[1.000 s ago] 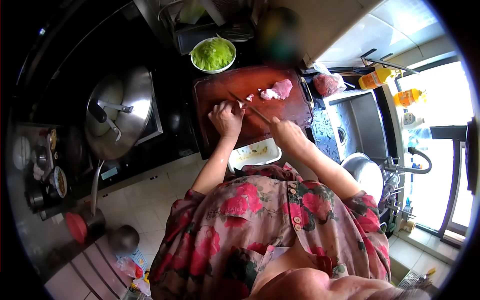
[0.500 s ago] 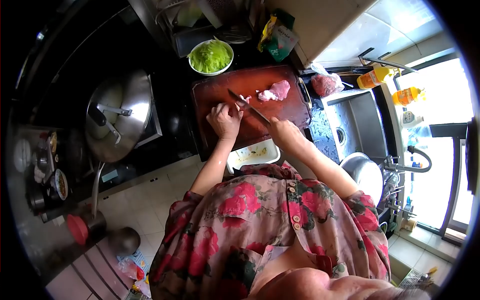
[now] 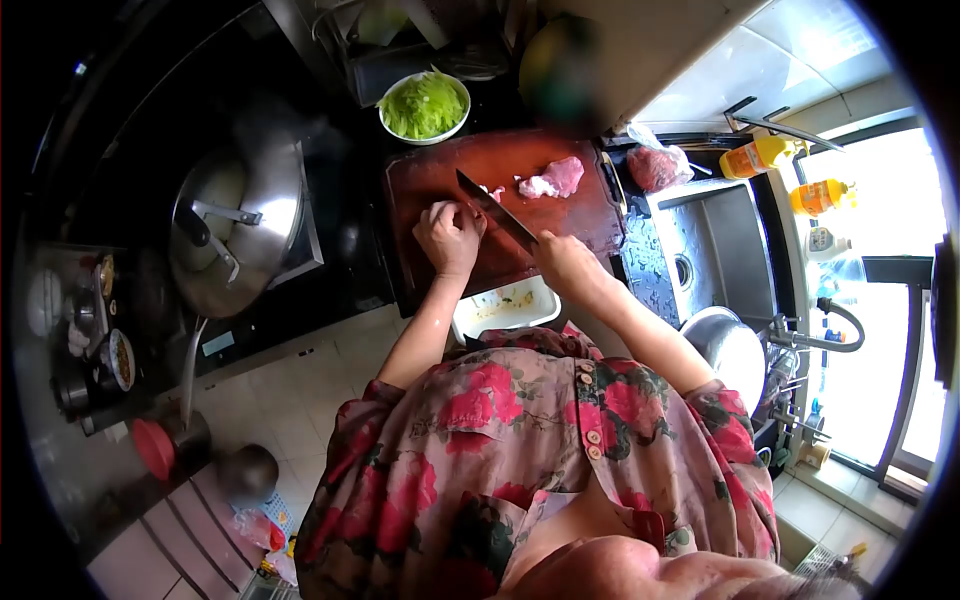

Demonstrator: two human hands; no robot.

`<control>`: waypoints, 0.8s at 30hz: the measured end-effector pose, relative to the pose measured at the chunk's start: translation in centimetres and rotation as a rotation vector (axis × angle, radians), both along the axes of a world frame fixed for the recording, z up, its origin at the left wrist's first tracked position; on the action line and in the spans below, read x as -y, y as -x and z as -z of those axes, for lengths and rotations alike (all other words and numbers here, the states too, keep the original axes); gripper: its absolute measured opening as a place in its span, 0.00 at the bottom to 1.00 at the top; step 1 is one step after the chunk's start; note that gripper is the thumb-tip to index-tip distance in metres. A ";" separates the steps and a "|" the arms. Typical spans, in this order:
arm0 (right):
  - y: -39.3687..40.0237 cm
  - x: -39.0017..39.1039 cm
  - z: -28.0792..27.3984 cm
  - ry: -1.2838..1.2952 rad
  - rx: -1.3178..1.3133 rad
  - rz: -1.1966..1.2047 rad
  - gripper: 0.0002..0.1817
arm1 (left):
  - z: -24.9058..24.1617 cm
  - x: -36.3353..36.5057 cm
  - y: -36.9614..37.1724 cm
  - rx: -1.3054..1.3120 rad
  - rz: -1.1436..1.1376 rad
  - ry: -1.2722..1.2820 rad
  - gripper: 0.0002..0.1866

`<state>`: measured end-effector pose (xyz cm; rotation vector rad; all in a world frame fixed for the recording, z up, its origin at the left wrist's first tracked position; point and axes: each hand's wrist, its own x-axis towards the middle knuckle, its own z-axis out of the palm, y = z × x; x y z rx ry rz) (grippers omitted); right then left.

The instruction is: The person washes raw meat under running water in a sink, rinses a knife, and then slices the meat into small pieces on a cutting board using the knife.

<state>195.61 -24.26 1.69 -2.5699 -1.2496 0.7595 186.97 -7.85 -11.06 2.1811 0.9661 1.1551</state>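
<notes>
My right hand (image 3: 568,265) is closed round the handle of a kitchen knife (image 3: 508,223), whose blade points up and left across a reddish-brown cutting board (image 3: 430,172). Left of the blade, my left hand (image 3: 449,238) rests on the board with its fingers curled in and the fingertips close to the steel. Whatever is under those fingers is hidden. A small scrap of meat (image 3: 496,192) lies just past the blade. Farther right sits a larger chunk of raw pink meat (image 3: 556,178) with pale fat, apart from both hands.
Shredded green vegetable fills a white bowl (image 3: 424,108) behind the board. A white tray (image 3: 507,303) stands between board and body. On the left is a large lidded pan (image 3: 240,235); on the right, a bag of meat (image 3: 660,168) and a steel sink (image 3: 725,240).
The knife has shifted slightly, its blade lying a little farther from my left fingertips. My left hand stays in nearly the same spot. The large chunk of meat has not visibly moved.
</notes>
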 end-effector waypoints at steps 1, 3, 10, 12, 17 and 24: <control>0.2 0.6 -1.1 -0.001 -0.010 -0.017 0.11 | -0.6 0.1 0.1 -0.004 -0.002 0.007 0.06; 0.1 0.4 -1.0 0.005 -0.027 -0.052 0.11 | -2.0 0.3 0.6 -0.236 0.013 -0.066 0.06; -1.7 -7.1 3.9 -0.072 -0.014 -0.113 0.11 | -1.4 0.5 0.5 -0.175 0.051 -0.080 0.05; -1.9 -5.3 3.2 -0.079 -0.029 -0.082 0.11 | -0.9 0.3 0.3 -0.126 0.025 -0.074 0.05; -0.8 -0.3 -2.1 0.039 -0.045 0.034 0.14 | -0.7 0.2 0.2 0.042 0.007 0.024 0.05; -0.8 -3.8 4.5 -0.043 -0.013 -0.102 0.11 | -0.9 0.6 0.8 -0.180 0.055 -0.039 0.06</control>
